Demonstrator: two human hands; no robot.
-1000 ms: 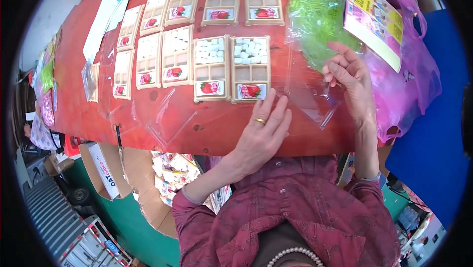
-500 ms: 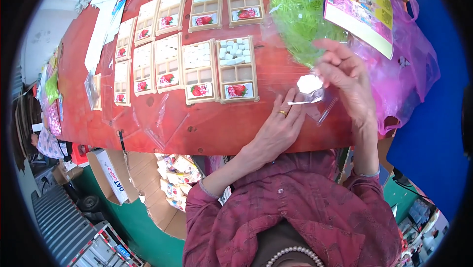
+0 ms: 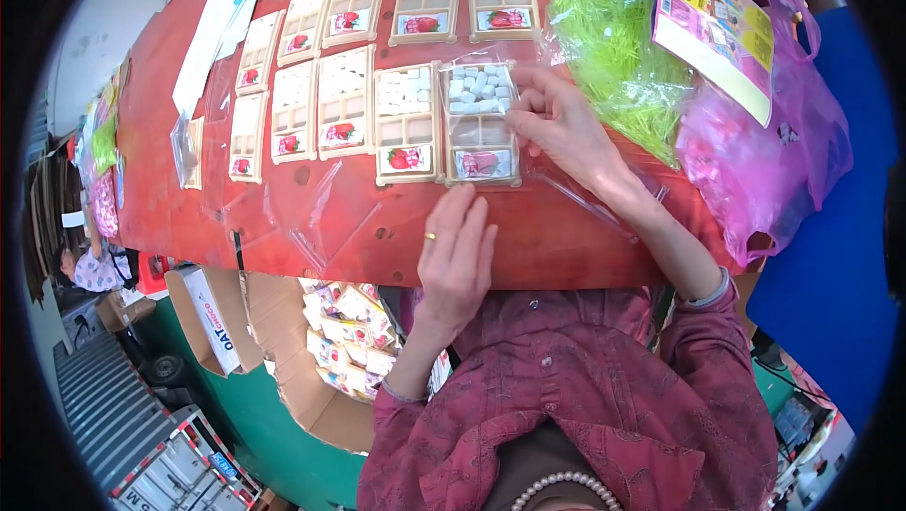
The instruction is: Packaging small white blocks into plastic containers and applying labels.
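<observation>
Tan compartment trays stand in two rows on the red table, each with white pieces at the far end and a strawberry-printed card at the near end. Over the front-row tray farthest right (image 3: 479,124) lies a clear plastic cover (image 3: 472,178). My right hand (image 3: 566,124) is closed at that tray's right edge, finger and thumb pinching the cover's side. My left hand (image 3: 457,261), wearing a gold ring, lies with fingers stretched out, fingertips just short of the tray's near edge. It holds nothing.
A clear bag of green shredded filler (image 3: 613,49) sits right of the trays, beside a printed card sheet (image 3: 714,34) and a pink plastic bag (image 3: 755,152). Clear plastic pieces (image 3: 316,218) lie near the front edge. An open cardboard box (image 3: 349,412) with small packets stands below.
My right hand has moved left and brought the clear cover onto the tray. My left hand has drawn back to the left, and the white round piece it was beside is gone from view.
</observation>
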